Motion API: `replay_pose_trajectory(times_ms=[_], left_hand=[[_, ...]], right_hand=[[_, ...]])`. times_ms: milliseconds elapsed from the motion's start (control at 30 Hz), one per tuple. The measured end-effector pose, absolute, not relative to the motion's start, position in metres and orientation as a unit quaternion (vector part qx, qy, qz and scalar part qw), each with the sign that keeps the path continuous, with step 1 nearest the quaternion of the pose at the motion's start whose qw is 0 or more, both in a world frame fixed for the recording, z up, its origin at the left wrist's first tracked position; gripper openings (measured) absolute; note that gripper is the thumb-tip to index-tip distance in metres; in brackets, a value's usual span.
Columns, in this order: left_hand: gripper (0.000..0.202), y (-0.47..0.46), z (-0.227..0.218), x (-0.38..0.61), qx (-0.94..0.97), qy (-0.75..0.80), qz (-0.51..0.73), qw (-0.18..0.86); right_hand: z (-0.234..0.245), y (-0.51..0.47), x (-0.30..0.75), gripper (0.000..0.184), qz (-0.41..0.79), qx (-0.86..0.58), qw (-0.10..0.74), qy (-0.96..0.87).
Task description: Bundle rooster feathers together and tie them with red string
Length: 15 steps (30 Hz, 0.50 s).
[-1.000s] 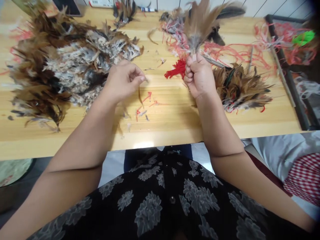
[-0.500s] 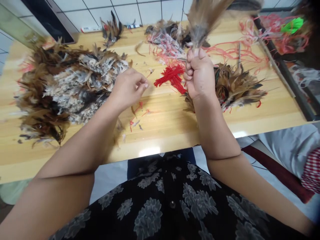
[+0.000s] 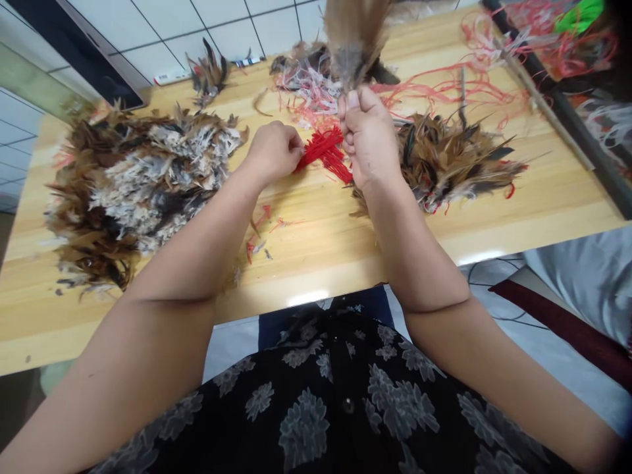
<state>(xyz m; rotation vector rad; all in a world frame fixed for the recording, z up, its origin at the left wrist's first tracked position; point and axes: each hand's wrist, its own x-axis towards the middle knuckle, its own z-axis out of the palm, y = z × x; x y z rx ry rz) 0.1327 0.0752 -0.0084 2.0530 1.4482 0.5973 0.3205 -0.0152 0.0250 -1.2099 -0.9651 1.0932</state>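
Observation:
My right hand (image 3: 368, 135) is closed in a fist round the quills of a bunch of brown feathers (image 3: 353, 39), which stands upright above the wooden table (image 3: 320, 237). My left hand (image 3: 274, 150) has its fingers pinched at the end of a bundle of red strings (image 3: 326, 153) lying on the table between the two hands. Whether it has lifted a string I cannot tell.
A big heap of brown and grey-white feathers (image 3: 133, 184) lies at the left. A smaller heap of brown feathers (image 3: 454, 161) lies right of my right hand. Pink and white string scraps (image 3: 316, 89) litter the back. A dark frame (image 3: 557, 105) crosses the right side.
My left hand moved right and forward from the bare table to the red strings and closed on them. My right hand held the feather bunch throughout; the view tilted.

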Motion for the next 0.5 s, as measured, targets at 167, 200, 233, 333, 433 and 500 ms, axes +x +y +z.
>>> replay_pose_trajectory(times_ms=[167, 200, 233, 333, 433, 500], left_hand=[[0.027, 0.064, 0.007, 0.119, 0.709, 0.530, 0.307, 0.349], [0.027, 0.062, 0.009, 0.117, 0.691, 0.525, 0.324, 0.377], [0.027, 0.060, 0.010, 0.115, 0.673, 0.518, 0.336, 0.408], [0.032, 0.057, 0.006, 0.110, 0.631, 0.487, 0.346, 0.495], [0.044, 0.056, -0.005, 0.108, 0.601, 0.469, 0.354, 0.542], [0.047, 0.052, -0.013, 0.110, 0.577, 0.461, 0.383, 0.554]], right_hand=[[0.018, -0.011, 0.316, 0.038, 0.476, -0.494, 0.592, -0.424], [0.016, -0.010, 0.315, 0.039, 0.476, -0.497, 0.585, -0.429], [0.013, -0.008, 0.314, 0.041, 0.474, -0.504, 0.577, -0.434], [0.007, -0.004, 0.309, 0.048, 0.464, -0.525, 0.552, -0.453], [0.005, -0.005, 0.303, 0.047, 0.497, -0.504, 0.532, -0.464], [0.004, -0.008, 0.301, 0.039, 0.549, -0.479, 0.526, -0.439]])
